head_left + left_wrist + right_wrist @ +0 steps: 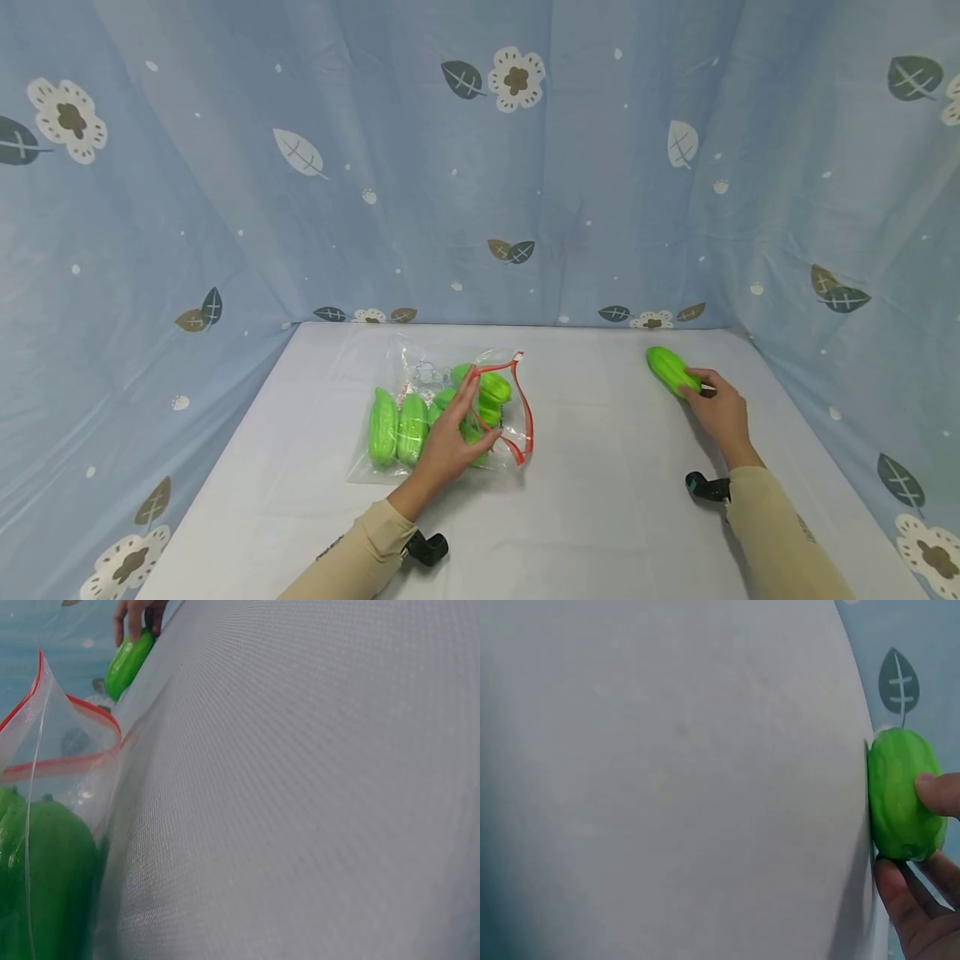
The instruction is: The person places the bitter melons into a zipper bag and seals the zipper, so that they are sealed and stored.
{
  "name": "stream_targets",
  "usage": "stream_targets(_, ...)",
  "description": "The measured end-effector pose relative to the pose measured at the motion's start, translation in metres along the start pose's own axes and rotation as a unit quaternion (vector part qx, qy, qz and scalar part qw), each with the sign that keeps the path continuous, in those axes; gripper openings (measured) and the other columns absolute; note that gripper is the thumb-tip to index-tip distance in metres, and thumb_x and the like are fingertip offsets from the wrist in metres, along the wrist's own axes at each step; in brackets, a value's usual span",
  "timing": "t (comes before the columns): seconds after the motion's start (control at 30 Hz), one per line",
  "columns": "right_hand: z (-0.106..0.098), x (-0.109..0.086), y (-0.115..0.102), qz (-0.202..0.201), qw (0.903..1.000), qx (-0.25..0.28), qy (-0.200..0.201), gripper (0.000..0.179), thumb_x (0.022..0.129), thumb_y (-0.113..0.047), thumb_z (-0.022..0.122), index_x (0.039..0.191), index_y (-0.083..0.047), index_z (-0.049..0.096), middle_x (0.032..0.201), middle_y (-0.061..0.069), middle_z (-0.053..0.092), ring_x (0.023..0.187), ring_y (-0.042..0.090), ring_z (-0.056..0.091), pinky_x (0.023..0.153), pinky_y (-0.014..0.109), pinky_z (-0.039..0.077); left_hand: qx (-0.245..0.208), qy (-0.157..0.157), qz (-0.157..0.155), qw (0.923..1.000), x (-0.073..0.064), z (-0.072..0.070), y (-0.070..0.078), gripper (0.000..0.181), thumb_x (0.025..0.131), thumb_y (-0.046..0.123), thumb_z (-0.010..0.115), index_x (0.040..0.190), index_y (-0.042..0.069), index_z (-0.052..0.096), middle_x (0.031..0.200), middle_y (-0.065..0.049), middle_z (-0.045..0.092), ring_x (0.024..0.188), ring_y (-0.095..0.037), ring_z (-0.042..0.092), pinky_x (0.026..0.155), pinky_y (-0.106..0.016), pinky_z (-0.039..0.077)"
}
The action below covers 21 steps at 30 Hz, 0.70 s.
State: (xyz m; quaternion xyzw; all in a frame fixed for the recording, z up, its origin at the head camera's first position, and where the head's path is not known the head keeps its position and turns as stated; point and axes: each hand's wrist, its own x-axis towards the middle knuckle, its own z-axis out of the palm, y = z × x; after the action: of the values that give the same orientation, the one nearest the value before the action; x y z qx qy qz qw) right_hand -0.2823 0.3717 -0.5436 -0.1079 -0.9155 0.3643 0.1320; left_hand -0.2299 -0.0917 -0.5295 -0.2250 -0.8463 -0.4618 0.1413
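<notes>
On the left of the table lies a clear zip bag (367, 473) with a red-edged mouth, holding several green cucumbers (383, 427). My left hand (448, 446) rests over the bag at its mouth, with the thumb spread apart from the fingers. The left wrist view shows the bag's red rim (67, 763) standing open, and that hand is out of sight there. At the far right, my right hand (720, 412) grips one plump, ribbed green cucumber (670, 367) near its close end. In the right wrist view, the thumb lies across the cucumber (900, 791) and the fingers are under its end.
A white cloth covers the table (592, 483). A blue patterned curtain (600, 167) stands behind it and along both sides. Each wrist carries a black camera mount, such as the one (707, 486) by the right forearm.
</notes>
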Motion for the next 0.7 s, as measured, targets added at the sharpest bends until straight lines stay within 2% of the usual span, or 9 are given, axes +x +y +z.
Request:
stream_targets(0.27, 0.003, -0.012, -0.010, -0.015, 0.9996, -0.005, -0.023, 0.043, 0.099, -0.026, 0.068, 0.137, -0.005, 0.061, 0.137, 0.030, 0.057, 0.113, 0.048, 0.061, 0.084, 0.055, 0.054, 0.000, 0.005, 0.006, 1.0000, 0.001, 0.001, 0.000, 0.094, 0.086, 0.018, 0.083, 0.162, 0.017, 0.028, 0.169, 0.006, 0.020, 0.149, -0.024, 0.031, 0.112, -0.053, 0.040)
stream_targets(0.5, 0.006, -0.025, -0.021, -0.033, 0.9988, -0.003, -0.037, 0.041, 0.098, -0.025, 0.070, 0.133, -0.006, 0.063, 0.134, 0.028, 0.059, 0.109, 0.045, 0.064, 0.079, 0.045, 0.056, -0.005, 0.005, 0.004, 1.0000, 0.001, 0.001, 0.000, 0.094, 0.085, 0.017, 0.083, 0.162, 0.017, 0.029, 0.169, 0.004, 0.021, 0.150, -0.024, 0.031, 0.112, -0.054, 0.040)
stream_targets(0.7, 0.011, -0.036, -0.029, -0.044, 0.9977, 0.004, -0.052, 0.041, 0.097, -0.023, 0.071, 0.133, -0.006, 0.063, 0.133, 0.029, 0.059, 0.109, 0.046, 0.064, 0.080, 0.047, 0.057, -0.001, 0.004, 0.005, 1.0000, 0.000, 0.001, 0.000, 0.094, 0.085, 0.018, 0.083, 0.162, 0.016, 0.028, 0.169, 0.006, 0.020, 0.150, -0.023, 0.031, 0.113, -0.053, 0.040)
